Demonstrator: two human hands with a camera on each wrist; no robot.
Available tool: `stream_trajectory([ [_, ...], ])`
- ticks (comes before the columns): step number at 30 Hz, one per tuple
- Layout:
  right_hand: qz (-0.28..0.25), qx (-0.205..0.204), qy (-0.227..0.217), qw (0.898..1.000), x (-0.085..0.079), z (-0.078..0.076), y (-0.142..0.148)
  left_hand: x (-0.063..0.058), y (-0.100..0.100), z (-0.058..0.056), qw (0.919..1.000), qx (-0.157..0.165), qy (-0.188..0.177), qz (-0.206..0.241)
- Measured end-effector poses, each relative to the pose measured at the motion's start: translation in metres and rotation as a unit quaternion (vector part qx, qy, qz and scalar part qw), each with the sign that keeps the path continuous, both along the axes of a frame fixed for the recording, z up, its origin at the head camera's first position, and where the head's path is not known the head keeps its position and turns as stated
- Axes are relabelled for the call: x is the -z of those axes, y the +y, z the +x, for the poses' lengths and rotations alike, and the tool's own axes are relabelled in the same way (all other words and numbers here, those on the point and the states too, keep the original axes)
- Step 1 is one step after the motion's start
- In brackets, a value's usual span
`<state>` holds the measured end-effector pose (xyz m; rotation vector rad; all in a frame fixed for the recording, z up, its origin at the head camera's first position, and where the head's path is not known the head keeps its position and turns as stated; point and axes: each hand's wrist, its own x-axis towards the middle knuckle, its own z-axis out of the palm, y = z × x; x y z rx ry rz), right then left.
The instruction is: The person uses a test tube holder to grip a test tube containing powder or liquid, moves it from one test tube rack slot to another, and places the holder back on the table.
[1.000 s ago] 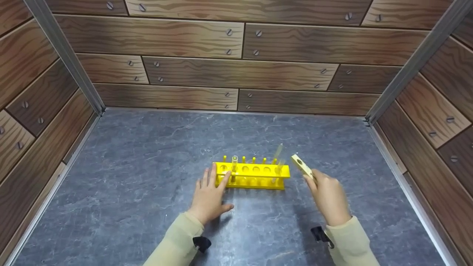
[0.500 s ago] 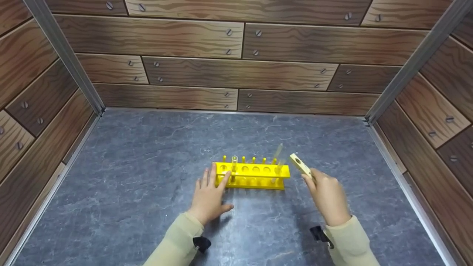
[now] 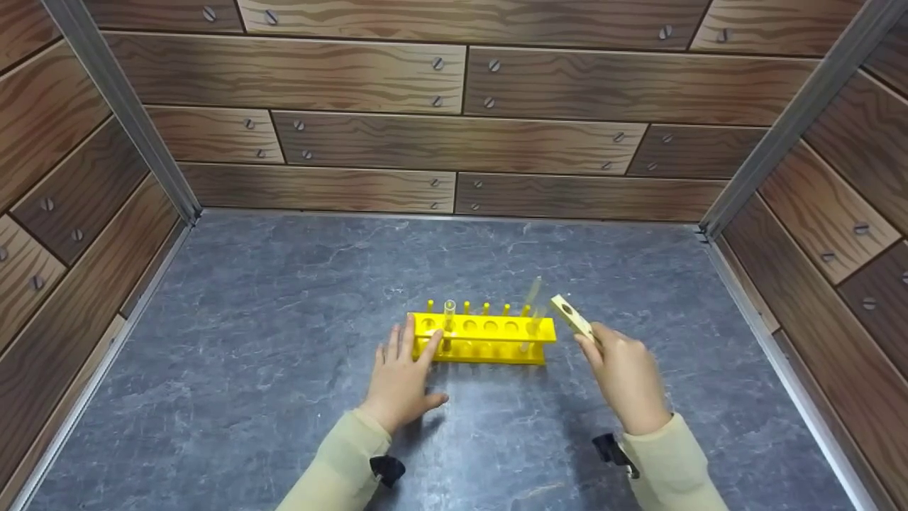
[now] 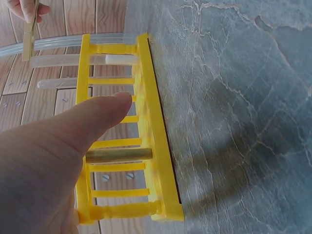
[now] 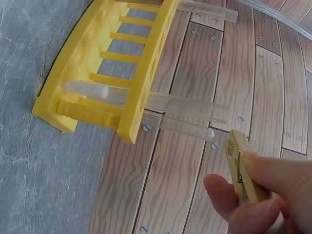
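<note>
A yellow test tube rack (image 3: 496,337) stands upright on the grey surface. My left hand (image 3: 399,387) is spread at its left end, fingertips touching the rack and thumb stretched out. My right hand (image 3: 628,372) grips a wooden test tube holder (image 3: 573,317), its tip just right of the rack. In the second hole from the left stands a test tube (image 3: 449,312) with brownish contents. At the right end, a test tube (image 5: 185,107) with white contents at its bottom sits in the rack. Behind it, an upside-down test tube (image 5: 180,126) rests on a peg.
Wood-patterned walls (image 3: 454,142) with metal corner strips (image 3: 780,128) enclose the surface at the back and sides. Several pegs (image 3: 486,309) rise along the rack's back edge. Black wrist straps (image 3: 386,470) sit at both sleeves.
My right hand has shifted slightly left with the test tube holder, closer to the tubes at the rack's right end. The left hand and the rack have stayed put.
</note>
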<state>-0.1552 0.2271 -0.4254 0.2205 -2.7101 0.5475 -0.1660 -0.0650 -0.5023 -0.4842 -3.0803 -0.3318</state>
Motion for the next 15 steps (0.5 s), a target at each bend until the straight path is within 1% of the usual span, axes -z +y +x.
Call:
stream_trajectory([
  [10, -0.008, -0.008, 0.004, 1.0, 0.0003, 0.0, -0.0033, 0.0, 0.0002, -0.0002, 1.0, 0.0, 0.004, -0.002],
  [15, -0.002, -0.012, 0.008, 1.0, 0.0006, -0.0004, -0.0059, -0.0001, 0.0, 0.0002, 1.0, 0.001, 0.005, 0.001],
])
